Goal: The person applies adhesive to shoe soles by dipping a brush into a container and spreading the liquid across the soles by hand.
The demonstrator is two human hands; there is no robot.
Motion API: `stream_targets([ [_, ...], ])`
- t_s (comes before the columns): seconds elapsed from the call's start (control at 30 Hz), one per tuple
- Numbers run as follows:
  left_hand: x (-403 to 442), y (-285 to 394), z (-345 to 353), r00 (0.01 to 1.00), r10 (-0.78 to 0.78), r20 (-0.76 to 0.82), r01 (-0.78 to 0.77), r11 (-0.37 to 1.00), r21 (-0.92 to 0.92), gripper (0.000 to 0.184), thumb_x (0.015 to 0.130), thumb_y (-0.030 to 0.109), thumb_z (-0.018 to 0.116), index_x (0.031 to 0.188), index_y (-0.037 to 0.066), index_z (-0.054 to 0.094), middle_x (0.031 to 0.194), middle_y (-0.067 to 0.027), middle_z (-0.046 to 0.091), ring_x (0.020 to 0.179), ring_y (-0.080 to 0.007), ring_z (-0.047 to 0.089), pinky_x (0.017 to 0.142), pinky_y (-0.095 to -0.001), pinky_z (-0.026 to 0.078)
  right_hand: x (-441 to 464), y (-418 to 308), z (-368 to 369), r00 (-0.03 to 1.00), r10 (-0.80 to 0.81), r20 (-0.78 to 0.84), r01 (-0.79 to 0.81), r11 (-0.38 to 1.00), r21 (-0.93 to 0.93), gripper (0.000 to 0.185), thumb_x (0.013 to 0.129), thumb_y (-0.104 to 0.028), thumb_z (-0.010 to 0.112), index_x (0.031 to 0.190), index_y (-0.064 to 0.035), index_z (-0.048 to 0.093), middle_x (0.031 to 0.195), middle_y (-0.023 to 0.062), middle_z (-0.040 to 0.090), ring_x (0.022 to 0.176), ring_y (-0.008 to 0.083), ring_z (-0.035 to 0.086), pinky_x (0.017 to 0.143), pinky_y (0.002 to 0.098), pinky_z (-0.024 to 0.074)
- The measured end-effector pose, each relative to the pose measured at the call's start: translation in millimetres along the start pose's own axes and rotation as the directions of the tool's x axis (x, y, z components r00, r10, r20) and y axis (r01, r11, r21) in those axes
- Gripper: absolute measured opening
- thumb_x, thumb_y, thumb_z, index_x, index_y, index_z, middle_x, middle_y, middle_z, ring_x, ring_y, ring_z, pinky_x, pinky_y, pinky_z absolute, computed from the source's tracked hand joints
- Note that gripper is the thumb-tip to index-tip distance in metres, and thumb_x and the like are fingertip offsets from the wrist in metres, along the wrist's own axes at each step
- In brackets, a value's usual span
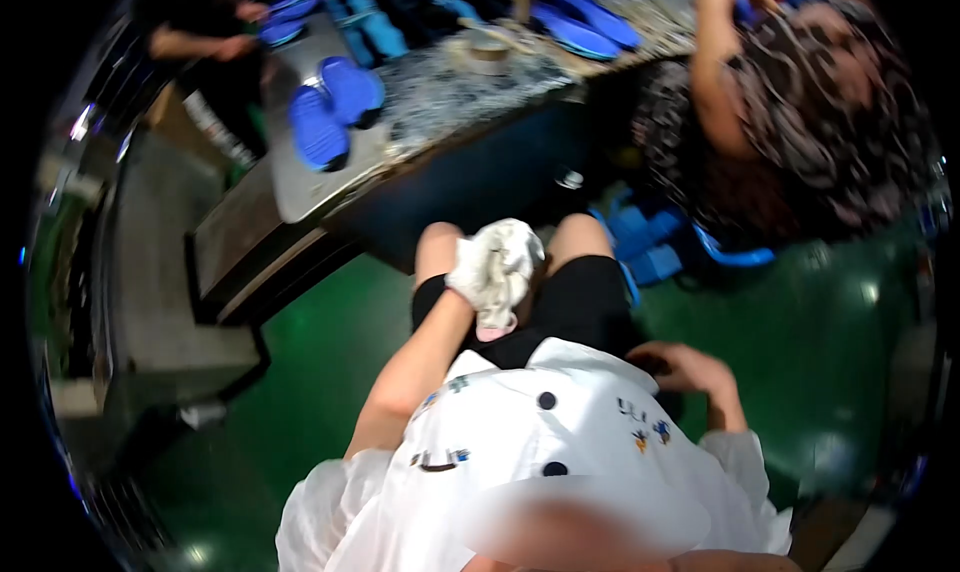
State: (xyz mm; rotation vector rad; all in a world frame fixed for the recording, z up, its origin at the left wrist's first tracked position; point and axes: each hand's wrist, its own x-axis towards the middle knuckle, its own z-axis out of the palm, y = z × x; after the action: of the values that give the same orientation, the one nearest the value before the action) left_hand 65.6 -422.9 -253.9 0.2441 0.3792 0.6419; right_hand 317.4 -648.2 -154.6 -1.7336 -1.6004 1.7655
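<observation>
From my remote post I have the left hand [466, 275] over the lap with the cloth [512, 252] between the knees [437, 240], and the right hand [692, 368] beside the right hip. Ahead stands the bench [455, 112]: two soles [319, 132] on its left part, a second pair [575, 34] farther right. One co-worker [190, 27] is past its left end; another [830, 112] is ahead-right, a stool [645, 234] between that person and the right knee.

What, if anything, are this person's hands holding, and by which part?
The gloved left hand appears to hold a crumpled white cloth; where it is gripped cannot be told. No held thing shows in the right hand.
</observation>
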Motion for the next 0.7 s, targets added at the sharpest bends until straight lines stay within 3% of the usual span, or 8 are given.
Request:
stream_targets([
  [0.07, -7.8, -7.5, 27.0, 1.0, -0.016, 0.003, 0.016, 0.998, -0.059, 0.021, 0.092, 0.016, 0.042, 0.095, 0.0, 0.055, 0.071, -0.0063, 0.055, 0.05, -0.0134, 0.046, 0.048, -0.0253, 0.046, 5.9, 7.0, -14.1, 0.995, -0.081, -0.065, 0.08, 0.997, -0.025, 0.042, 0.081, -0.005, 0.062, 0.121, -0.0041, 0.053, 0.118, 0.0106, 0.057, 0.105, 0.0189, 0.056, 0.09, 0.0315, 0.046],
  [0.1, -10.7, -10.8, 39.2, 0.999, 0.007, -0.044, -0.007, 1.0, -0.003, 0.021, 0.093, 0.014, 0.041, 0.104, 0.001, 0.054, 0.076, -0.0066, 0.057, 0.052, -0.0138, 0.047, 0.051, -0.0253, 0.047, 26.0, 14.9, -11.0, 0.96, -0.085, -0.266, 0.145, 0.967, 0.211, 0.04, 0.084, -0.005, 0.059, 0.123, -0.0033, 0.051, 0.121, 0.0107, 0.055, 0.106, 0.0167, 0.055, 0.09, 0.0294, 0.0452],
  [0.13, -7.7, -16.6, 37.7, 0.999, 0.014, 0.031, -0.015, 0.999, 0.039, 0.023, 0.093, 0.012, 0.04, 0.109, 0.001, 0.053, 0.083, -0.0086, 0.06, 0.053, -0.0149, 0.05, 0.052, -0.0258, 0.049, 59.1, 34.6, -4.6, 0.855, -0.239, -0.459, 0.411, 0.853, 0.321, 0.047, 0.082, -0.001, 0.06, 0.126, -0.0018, 0.045, 0.126, 0.0149, 0.051, 0.108, 0.0191, 0.055, 0.085, 0.0286, 0.0478],
  [0.2, -14.7, -21.1, 62.3, 0.999, 0.022, -0.038, -0.017, 0.991, 0.135, 0.021, 0.092, 0.01, 0.043, 0.108, 0.002, 0.054, 0.087, -0.01, 0.062, 0.058, -0.0162, 0.055, 0.053, -0.0266, 0.05, 94.7, 2.3, 16.0, 0.77, -0.152, -0.62, 0.544, 0.665, 0.512, 0.071, 0.082, 0.0, 0.062, 0.141, -0.0042, 0.022, 0.138, 0.0211, 0.036, 0.112, 0.0264, 0.053, 0.084, 0.0307, 0.0484],
  [0.27, -16.6, -26.1, 75.5, 0.996, -0.033, -0.079, 0.055, 0.954, 0.294, 0.02, 0.091, 0.009, 0.047, 0.109, 0.003, 0.054, 0.088, -0.0095, 0.063, 0.064, -0.0162, 0.06, 0.055, -0.0257, 0.051, 106.2, -32.4, 29.8, 0.737, -0.188, -0.649, 0.499, 0.8, 0.335, 0.083, 0.079, -0.005, 0.067, 0.143, -0.0038, 0.014, 0.136, 0.022, 0.037, 0.113, 0.0259, 0.052, 0.083, 0.0308, 0.0484],
  [0.43, -14.9, -33.1, 84.7, 0.988, -0.074, -0.135, 0.124, 0.901, 0.417, 0.02, 0.089, 0.011, 0.054, 0.108, 0.004, 0.056, 0.087, -0.0066, 0.063, 0.074, -0.0148, 0.063, 0.063, -0.0243, 0.053, 127.4, -24.7, 31.4, 0.784, -0.213, -0.583, 0.499, 0.775, 0.388, 0.025, 0.085, -0.013, 0.061, 0.102, 0.0042, 0.053, 0.08, 0.0033, 0.059, 0.066, 0.0078, 0.054, 0.057, 0.0225, 0.046],
  [0.53, -6.5, -32.9, 51.2, 0.988, -0.107, -0.116, 0.147, 0.886, 0.439, 0.025, 0.089, 0.015, 0.054, 0.111, 0.004, 0.055, 0.092, -0.0064, 0.062, 0.068, -0.0127, 0.06, 0.044, -0.0176, 0.041, 116.5, -12.7, 29.1, 0.805, -0.098, -0.585, 0.385, 0.837, 0.389, 0.014, 0.086, -0.011, 0.058, 0.092, 0.0013, 0.059, 0.07, 0.0004, 0.055, 0.056, 0.0062, 0.05, 0.05, 0.0205, 0.0402],
  [0.7, 1.8, -21.0, 23.8, 0.961, -0.086, -0.261, 0.197, 0.878, 0.436, 0.029, 0.088, 0.022, 0.057, 0.112, 0.005, 0.055, 0.093, -0.0043, 0.062, 0.07, -0.0097, 0.059, 0.041, -0.015, 0.034, 75.5, 46.9, 29.3, 0.526, -0.055, -0.848, 0.523, 0.808, 0.272, 0.014, 0.083, -0.014, 0.058, 0.087, -0.0007, 0.059, 0.066, -0.0021, 0.05, 0.061, 0.0047, 0.043, 0.054, 0.0231, 0.0368],
])
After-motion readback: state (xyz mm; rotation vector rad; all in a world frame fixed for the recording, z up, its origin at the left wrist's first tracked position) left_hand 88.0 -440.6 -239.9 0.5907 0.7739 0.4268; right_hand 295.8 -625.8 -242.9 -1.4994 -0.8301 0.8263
